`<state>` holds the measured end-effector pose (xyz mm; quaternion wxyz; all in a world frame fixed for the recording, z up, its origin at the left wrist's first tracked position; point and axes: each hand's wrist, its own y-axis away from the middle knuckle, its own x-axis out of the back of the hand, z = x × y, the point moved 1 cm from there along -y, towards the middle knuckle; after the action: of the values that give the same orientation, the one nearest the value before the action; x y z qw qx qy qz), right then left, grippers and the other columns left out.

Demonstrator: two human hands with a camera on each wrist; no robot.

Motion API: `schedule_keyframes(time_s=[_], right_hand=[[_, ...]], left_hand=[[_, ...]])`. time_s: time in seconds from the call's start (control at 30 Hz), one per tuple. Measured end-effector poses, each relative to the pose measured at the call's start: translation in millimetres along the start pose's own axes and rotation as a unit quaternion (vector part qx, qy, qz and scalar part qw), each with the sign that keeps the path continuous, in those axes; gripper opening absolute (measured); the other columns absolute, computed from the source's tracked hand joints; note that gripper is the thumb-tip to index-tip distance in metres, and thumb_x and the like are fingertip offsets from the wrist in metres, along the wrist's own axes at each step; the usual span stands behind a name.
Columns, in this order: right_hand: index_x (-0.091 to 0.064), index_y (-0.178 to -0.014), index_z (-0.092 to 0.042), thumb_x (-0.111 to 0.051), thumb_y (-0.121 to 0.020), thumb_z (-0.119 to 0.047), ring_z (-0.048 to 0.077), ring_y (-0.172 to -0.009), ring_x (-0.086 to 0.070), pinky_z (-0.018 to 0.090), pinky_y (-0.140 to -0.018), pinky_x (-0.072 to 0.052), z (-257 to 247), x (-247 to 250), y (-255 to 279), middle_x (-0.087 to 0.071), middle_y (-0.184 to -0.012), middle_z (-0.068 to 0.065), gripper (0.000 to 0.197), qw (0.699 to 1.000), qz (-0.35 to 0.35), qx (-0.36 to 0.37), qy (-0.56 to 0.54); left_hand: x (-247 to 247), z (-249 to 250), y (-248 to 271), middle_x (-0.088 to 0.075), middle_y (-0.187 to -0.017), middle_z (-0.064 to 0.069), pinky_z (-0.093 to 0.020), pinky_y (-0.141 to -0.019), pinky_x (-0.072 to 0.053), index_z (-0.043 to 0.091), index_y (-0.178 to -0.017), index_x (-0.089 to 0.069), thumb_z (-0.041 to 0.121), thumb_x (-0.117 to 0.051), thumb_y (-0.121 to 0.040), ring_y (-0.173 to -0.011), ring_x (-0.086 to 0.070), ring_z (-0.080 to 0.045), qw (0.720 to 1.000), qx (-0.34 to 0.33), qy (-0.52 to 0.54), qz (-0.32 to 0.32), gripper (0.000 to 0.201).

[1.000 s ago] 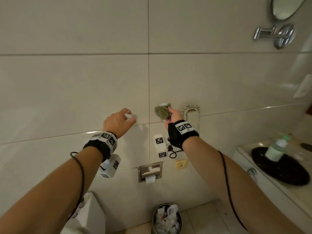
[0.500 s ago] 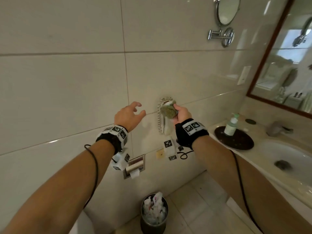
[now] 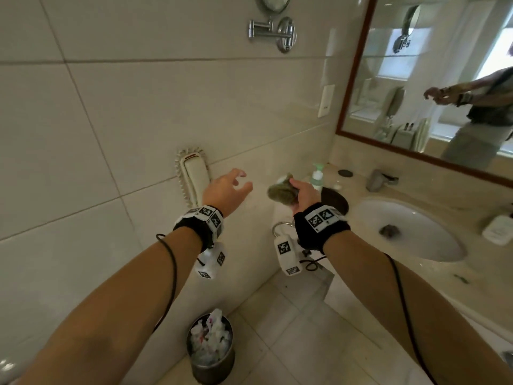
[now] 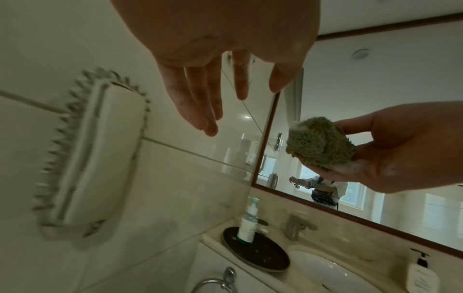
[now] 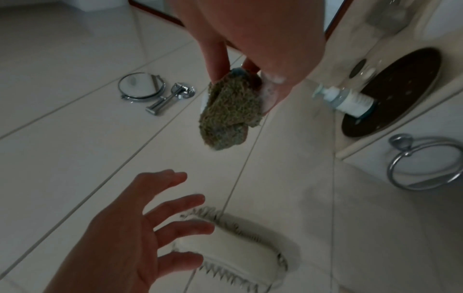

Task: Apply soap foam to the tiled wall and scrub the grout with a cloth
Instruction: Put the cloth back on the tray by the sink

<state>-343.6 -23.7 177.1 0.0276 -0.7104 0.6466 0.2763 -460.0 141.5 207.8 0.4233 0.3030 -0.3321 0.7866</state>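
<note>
Holding a bunched green cloth [image 3: 282,192] up in the air, the right hand [image 3: 304,194] is pinching it between thumb and fingers [image 4: 349,129], with white foam sitting on the cloth and on the palm. The cloth is hanging just to the right of the wall phone [image 3: 193,180] and is not touching the tiled wall [image 3: 116,112]. The left hand [image 3: 226,190] is floating between the phone and the cloth, with fingers spread loose and gripping nothing. The cloth is looking soft, light and squashy, and the foam is probably making it slippery. Grabbing it round the thick middle, with a firm squeeze, is likely working best for rubbing the grout lines [image 3: 91,132].
</note>
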Motion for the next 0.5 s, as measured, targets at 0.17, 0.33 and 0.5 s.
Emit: schedule_keyframes(time_s=[0.17,0.33,0.5], right_hand=[[-0.065,-0.077,-0.001,-0.06,-0.092,-0.003,0.027,-0.058,-0.07,0.042,-0.072,-0.06,-38,57,-33,-0.072,-0.069,0.015,0.016,1.0,0.016,0.002,0.012],[-0.068,-0.103,0.0,-0.073,-0.079,-0.013,0.037,-0.099,-0.068,0.053,-0.09,-0.054,-45,114,-101,-0.068,-0.113,0.022,0.028,0.998,0.046,-0.01,0.05],[-0.07,-0.1,-0.004,-0.076,-0.069,-0.028,0.034,-0.099,-0.069,0.052,-0.092,-0.055,-27,166,-167,-0.069,-0.114,0.017,0.039,0.993,0.055,-0.052,0.087]], left_hand=[[-66,46,-30,-0.066,-0.116,0.005,-0.033,-0.09,-0.045,0.036,-0.125,-0.057,0.053,-0.052,-0.094,-0.106,-0.062,-0.021,1.0,0.002,-0.004,-0.018,0.036],[-119,84,-53,-0.066,-0.117,0.005,-0.033,-0.089,-0.044,0.035,-0.125,-0.057,0.053,-0.051,-0.095,-0.107,-0.062,-0.021,0.999,0.008,0.005,-0.031,0.036],[-168,103,-73,-0.068,-0.117,0.003,-0.036,-0.091,-0.049,0.034,-0.127,-0.056,0.054,-0.051,-0.095,-0.105,-0.063,-0.022,0.999,0.021,0.016,-0.046,0.038]])
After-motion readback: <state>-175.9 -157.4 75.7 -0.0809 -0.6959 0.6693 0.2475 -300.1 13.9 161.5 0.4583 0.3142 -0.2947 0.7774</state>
